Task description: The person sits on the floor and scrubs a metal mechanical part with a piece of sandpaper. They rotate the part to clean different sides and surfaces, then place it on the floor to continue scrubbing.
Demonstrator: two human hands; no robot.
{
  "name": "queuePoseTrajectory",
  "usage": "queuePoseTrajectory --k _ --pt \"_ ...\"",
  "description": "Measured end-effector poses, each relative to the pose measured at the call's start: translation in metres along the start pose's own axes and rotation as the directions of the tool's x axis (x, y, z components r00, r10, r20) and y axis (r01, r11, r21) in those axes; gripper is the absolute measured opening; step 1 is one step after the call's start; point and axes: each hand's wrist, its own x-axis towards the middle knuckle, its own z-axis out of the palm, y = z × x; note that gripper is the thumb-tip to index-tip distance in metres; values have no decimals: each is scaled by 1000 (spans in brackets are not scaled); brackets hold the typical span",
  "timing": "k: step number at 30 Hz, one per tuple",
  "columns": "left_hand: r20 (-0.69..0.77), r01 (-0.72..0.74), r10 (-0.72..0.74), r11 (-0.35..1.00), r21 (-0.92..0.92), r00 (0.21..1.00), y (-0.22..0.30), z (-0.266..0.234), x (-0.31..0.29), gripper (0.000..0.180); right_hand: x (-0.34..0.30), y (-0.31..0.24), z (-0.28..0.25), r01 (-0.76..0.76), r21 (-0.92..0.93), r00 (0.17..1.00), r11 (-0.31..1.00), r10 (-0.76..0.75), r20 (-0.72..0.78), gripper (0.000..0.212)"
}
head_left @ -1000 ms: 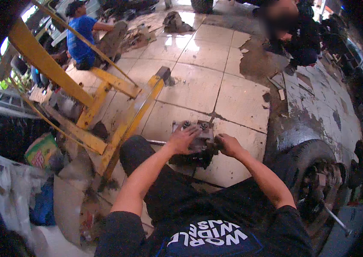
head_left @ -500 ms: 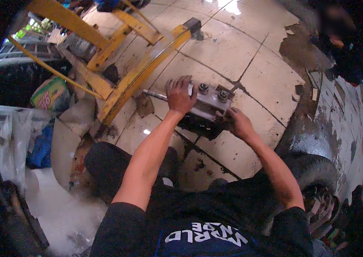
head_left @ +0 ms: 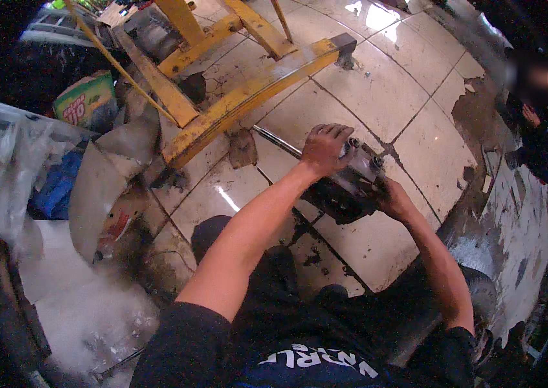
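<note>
Both of my hands hold a heavy metal block [head_left: 356, 176] low over the tiled floor. Its top is a grey plate with two round bolts or nuts, and its near side is black and greasy. My left hand [head_left: 327, 150] wraps over the upper left end, fingers dirty with grease. At the opposite end, my right hand [head_left: 393, 198] grips the side; its fingertips are partly hidden. A shiny metal rod [head_left: 278, 141] sticks out to the left from behind my left hand. Whether it joins the block, I cannot tell.
A yellow steel frame [head_left: 248, 90] stands on the floor ahead to the left. Cardboard [head_left: 96, 184], clear plastic sheeting [head_left: 12, 194] and a blue bag [head_left: 60, 187] lie at left. A tyre [head_left: 481, 291] is at lower right. Another person [head_left: 533, 123] is at far right.
The block has tipped, so its bolted plate now faces more away and more of its black side shows. Both hands stay on it. The whole view has shifted, moving the scene rightward.
</note>
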Motion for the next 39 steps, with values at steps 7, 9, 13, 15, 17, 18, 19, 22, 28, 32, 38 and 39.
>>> queuePoseTrajectory --k 7,9,13,15,17,18,19,22,28,32,38,39 --pt "608 6 40 997 -73 793 -8 4 22 70 11 -13 -22 -132 -191 969 973 167 183 42" --pt "661 2 64 995 -98 748 -18 -4 21 68 14 -29 -23 -56 -336 971 940 129 200 42" --pt "691 36 99 983 -177 716 -44 -10 25 65 19 -13 -19 -99 -288 959 953 169 227 39" --pt "587 150 44 949 -277 808 -60 -5 13 64 14 -16 -18 -99 -228 967 969 148 208 37" --pt "602 274 -34 909 -312 798 -69 -13 7 63 8 -37 -26 -101 -268 964 958 161 210 34" --pt "601 324 -89 899 -295 794 -75 -17 2 64 8 -48 -30 -91 -311 960 946 166 226 33" --pt "598 373 -144 885 -279 788 -81 -19 -2 65 7 -47 -33 -72 -299 962 952 145 230 31" --pt "584 419 -211 874 -245 784 -82 -37 -14 65 -11 -19 -26 128 -270 987 954 -95 130 30" --pt "511 555 -369 784 -278 776 -25 -32 -33 60 -13 6 -14 350 -231 935 908 -353 29 35" --pt "159 699 -682 708 -101 714 -9 19 -53 55 -12 16 -16 331 -163 942 929 -317 106 38" --pt "30 707 -731 648 -285 682 12 9 -41 34 -2 20 -16 428 -186 902 884 -405 150 57" --pt "31 711 -740 633 -306 672 13 11 -41 34 -2 26 -14 458 -183 889 870 -445 108 58"
